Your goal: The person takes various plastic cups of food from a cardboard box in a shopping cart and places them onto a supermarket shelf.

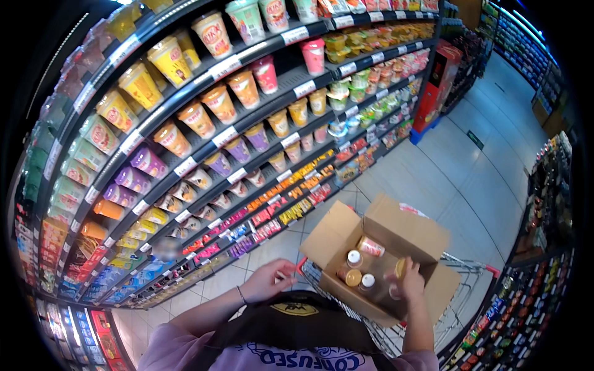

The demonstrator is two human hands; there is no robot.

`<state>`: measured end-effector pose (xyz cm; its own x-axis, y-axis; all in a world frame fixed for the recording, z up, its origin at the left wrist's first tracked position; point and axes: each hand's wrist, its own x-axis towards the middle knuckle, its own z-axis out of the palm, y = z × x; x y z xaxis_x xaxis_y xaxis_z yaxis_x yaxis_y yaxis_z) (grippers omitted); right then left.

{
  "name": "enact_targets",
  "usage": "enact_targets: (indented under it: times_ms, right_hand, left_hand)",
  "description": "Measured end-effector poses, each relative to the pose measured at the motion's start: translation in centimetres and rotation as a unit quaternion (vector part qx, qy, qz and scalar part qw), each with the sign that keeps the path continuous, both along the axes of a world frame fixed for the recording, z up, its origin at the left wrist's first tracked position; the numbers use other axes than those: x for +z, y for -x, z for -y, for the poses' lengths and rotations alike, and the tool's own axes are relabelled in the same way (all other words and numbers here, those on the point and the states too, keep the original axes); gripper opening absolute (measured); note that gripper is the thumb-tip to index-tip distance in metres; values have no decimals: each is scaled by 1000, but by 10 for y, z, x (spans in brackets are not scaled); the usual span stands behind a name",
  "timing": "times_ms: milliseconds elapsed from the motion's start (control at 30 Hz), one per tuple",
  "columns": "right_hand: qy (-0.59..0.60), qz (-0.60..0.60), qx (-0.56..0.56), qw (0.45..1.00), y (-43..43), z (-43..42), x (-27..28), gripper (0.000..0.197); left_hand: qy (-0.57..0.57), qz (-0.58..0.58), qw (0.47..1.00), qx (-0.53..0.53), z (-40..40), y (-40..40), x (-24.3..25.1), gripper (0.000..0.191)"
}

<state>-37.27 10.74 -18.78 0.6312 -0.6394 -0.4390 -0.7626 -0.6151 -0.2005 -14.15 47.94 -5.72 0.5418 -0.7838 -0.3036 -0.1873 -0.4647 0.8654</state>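
An open cardboard box [335, 232] sits on a metal shopping cart [457, 273] before me, flaps spread. My right hand [412, 280] reaches into its right side, fingers around a jar with a gold lid [400, 265]; the hand hides part of it. Inside the box are two white-capped bottles, one at the back [354, 258] and one nearer me [368, 281]. Beside them are another gold-lidded jar [352, 278] and a cup with pink print [371, 246] lying on its side. Holding nothing, my left hand [273, 279] hovers left of the cart's red corner [301, 265], fingers loosely bent apart.
Store shelves [222, 139] with cups, jelly tubs and small packets run along the left. A red display stand [434, 88] ends that row. The tiled aisle floor [445, 153] stretches ahead, and more stocked shelves [510, 301] line the right.
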Motion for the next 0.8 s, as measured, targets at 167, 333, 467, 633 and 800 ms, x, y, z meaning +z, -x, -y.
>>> enact_targets:
  times_ms: [167, 333, 467, 633, 800]
  right_hand:
    - [-130, 314, 90, 936, -12, 20, 95, 95]
    - [-437, 237, 214, 841, -98, -29, 173, 95]
    - [-559, 213, 220, 771, -129, -64, 178, 95]
    - [-650, 166, 75, 738, -115, -65, 103, 87]
    - [-711, 103, 172, 674, -95, -69, 90, 92]
  left_hand:
    - [97, 200, 974, -47, 45, -29, 22, 70]
    - [124, 140, 962, -200, 84, -50, 67, 98]
    - [64, -324, 922, -204, 81, -46, 55, 88]
    - [207, -379, 900, -54, 44, -79, 27, 77]
    - [394, -488, 776, 61, 18, -118, 8, 73]
